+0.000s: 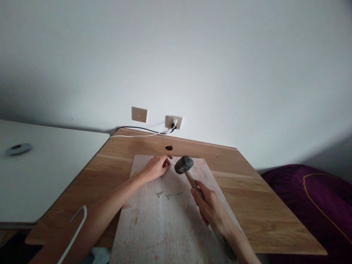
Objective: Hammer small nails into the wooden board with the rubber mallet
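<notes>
A pale, worn board (148, 231) lies under both hands. My left hand (156, 168) is closed near the board's far edge, thumb and fingers pinching what looks like a small nail that is mostly hidden. My right hand (210, 205) wraps round the wooden handle of a mallet with a dark head (184, 165). That head is held above the board, just right of my left fingertips. Several nails lie loose near the middle of the board, one nail (160, 194) among them. Another small nail-like piece (196, 167) shows beyond the mallet head.
Beneath the board is a wooden tabletop (247, 198) with a cable hole (168, 148). Cables run along its back to a wall socket (173, 122). On the left stands a white table (55, 172) with a grey ring (18, 149). Purple fabric (310, 205) bulges at the right.
</notes>
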The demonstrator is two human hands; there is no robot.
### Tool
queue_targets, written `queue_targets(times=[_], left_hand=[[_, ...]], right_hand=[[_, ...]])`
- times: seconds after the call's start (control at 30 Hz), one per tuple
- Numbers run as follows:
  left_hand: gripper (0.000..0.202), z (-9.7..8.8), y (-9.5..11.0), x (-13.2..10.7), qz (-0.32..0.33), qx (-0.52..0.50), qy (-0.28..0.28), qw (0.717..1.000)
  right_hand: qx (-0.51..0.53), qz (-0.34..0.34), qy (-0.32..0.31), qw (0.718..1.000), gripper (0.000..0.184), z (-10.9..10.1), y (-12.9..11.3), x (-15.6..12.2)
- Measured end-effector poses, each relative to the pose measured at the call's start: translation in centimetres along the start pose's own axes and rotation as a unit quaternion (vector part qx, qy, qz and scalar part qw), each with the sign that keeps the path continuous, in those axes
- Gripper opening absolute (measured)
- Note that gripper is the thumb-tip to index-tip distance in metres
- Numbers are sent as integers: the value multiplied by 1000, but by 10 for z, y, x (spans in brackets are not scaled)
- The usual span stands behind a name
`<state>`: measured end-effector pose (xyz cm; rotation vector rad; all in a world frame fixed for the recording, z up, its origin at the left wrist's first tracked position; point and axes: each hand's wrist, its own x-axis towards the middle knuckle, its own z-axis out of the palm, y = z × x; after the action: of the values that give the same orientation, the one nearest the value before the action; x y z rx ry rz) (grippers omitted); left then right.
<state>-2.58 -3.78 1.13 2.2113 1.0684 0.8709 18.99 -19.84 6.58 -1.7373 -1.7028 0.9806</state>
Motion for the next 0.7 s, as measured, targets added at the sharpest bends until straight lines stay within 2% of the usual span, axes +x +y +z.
queue_targets(times=[0.17, 0.3, 0.43, 0.57, 0.7], left_hand=[[47, 0, -3, -1, 18, -7, -1, 1000], [52, -2, -1, -3, 30, 6, 19, 999], [47, -3, -1, -3, 36, -8, 16, 999], [43, -1, -3, 0, 26, -17, 20, 999], [44, 0, -3, 1, 9, -13, 23, 1000]], right_hand=[[-47, -41, -15, 998, 43, -6, -32, 19], [-99, -41, -24, 994, 38, -5, -42, 26], [-111, -53, 8, 992, 38, -1, -40, 28], [-100, -35, -11, 994, 38, -3, -33, 24], [-69, -20, -18, 997, 45, -2, -18, 9]])
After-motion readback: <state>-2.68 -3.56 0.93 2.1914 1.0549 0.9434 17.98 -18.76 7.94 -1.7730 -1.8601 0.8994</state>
